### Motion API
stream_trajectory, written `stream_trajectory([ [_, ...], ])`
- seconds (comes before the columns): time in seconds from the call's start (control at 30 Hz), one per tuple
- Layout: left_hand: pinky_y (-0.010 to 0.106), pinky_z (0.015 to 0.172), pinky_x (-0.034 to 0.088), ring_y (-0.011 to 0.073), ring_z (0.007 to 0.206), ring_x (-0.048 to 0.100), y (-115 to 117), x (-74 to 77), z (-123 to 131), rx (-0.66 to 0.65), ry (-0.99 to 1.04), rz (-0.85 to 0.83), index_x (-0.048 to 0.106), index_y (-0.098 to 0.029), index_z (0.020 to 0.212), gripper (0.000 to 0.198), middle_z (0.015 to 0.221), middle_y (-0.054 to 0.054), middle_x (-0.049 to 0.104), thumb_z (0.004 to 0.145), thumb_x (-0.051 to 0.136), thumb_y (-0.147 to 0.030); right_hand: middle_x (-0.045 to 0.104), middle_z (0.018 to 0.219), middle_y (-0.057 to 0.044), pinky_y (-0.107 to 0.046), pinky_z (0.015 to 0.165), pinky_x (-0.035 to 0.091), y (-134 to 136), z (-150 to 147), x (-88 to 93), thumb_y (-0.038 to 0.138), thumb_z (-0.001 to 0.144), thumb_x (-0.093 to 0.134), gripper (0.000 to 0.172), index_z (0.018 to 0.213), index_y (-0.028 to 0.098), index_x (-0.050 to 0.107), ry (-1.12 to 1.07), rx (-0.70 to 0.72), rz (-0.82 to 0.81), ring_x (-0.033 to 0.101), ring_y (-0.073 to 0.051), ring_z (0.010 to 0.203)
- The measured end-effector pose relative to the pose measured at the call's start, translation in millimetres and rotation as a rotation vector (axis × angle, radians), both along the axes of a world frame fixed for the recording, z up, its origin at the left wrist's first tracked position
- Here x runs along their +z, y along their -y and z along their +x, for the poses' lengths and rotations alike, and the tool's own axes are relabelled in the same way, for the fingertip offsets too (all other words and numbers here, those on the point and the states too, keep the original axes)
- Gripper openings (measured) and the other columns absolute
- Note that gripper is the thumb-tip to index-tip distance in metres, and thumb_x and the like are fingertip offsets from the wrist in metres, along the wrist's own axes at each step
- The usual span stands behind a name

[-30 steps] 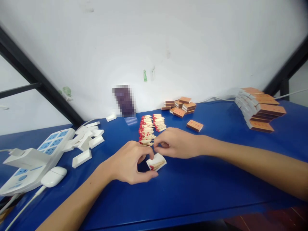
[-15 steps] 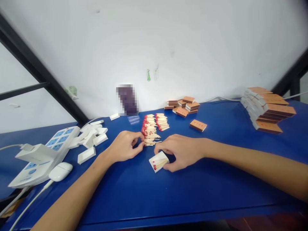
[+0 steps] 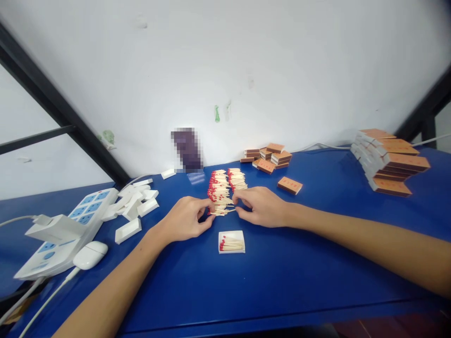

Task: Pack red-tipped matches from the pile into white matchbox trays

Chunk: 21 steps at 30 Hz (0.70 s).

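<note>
A pile of red-headed wooden matches (image 3: 221, 193) lies on the blue table, with a second, smaller bunch of matches (image 3: 237, 178) beside it. My left hand (image 3: 186, 217) has thumb and forefinger curled together at the red heads of the pile's nearest matches. At the plain ends of those same matches, the thumb and fingertips of my right hand (image 3: 262, 206) are pinched in. In front of both hands a white matchbox tray (image 3: 231, 234) sits on the table, holding several matches with their heads to the left.
Empty white trays (image 3: 128, 230) lie heaped at left beside a power strip (image 3: 70, 234) and a white earphone case (image 3: 90, 255). Orange matchboxes (image 3: 271, 159) are piled at the wall, one matchbox (image 3: 290, 185) alone, and a tall matchbox stack (image 3: 391, 162) at right.
My right hand has let go of the matchbox tray, which now lies flat and squared on the table. That hand has moved up to the matches; my left hand stays at their heads.
</note>
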<state>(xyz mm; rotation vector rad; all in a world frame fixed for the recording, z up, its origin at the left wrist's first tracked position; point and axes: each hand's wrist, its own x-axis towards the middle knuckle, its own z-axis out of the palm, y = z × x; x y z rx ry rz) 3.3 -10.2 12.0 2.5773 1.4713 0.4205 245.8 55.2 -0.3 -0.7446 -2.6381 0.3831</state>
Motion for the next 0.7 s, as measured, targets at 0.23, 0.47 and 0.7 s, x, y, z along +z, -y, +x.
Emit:
stream_trajectory([
  [0.23, 0.021, 0.054, 0.032, 0.0093, 0.05, 0.042, 2, 2.7, 6, -0.004, 0.003, -0.022, 0.063, -0.018, 0.082, 0.007, 0.055, -0.006, 0.046, 0.084, 0.057, -0.021, 0.052, 0.064, 0.004, -0.024, 0.057, 0.024, -1, 1, -7.6, 0.021, 0.085, 0.054, 0.007, 0.085, 0.018, 0.061, 0.028, 0.012, -0.026, 0.042, -0.01, 0.058],
  [0.47, 0.021, 0.053, 0.03, 0.0085, 0.049, 0.04, 4, 3.2, 9, 0.002, 0.018, -0.016, 0.058, -0.017, 0.077, 0.005, 0.054, -0.007, 0.045, 0.082, 0.058, -0.019, 0.054, 0.065, 0.003, -0.025, 0.058, 0.027, -3, -2, -3.9, 0.027, 0.089, 0.052, 0.015, 0.095, 0.017, 0.062, -0.062, -0.127, -0.091, 0.044, -0.011, 0.058],
  [0.7, 0.021, 0.054, 0.03, 0.0082, 0.049, 0.041, 2, -0.2, 10, -0.024, 0.039, -0.006, 0.049, -0.018, 0.071, 0.012, 0.057, -0.006, 0.047, 0.081, 0.055, -0.016, 0.062, 0.068, 0.001, -0.027, 0.057, 0.025, -6, -14, 1.2, 0.03, 0.084, 0.059, 0.013, 0.087, 0.021, 0.068, 0.053, -0.238, -0.08, 0.05, -0.012, 0.059],
])
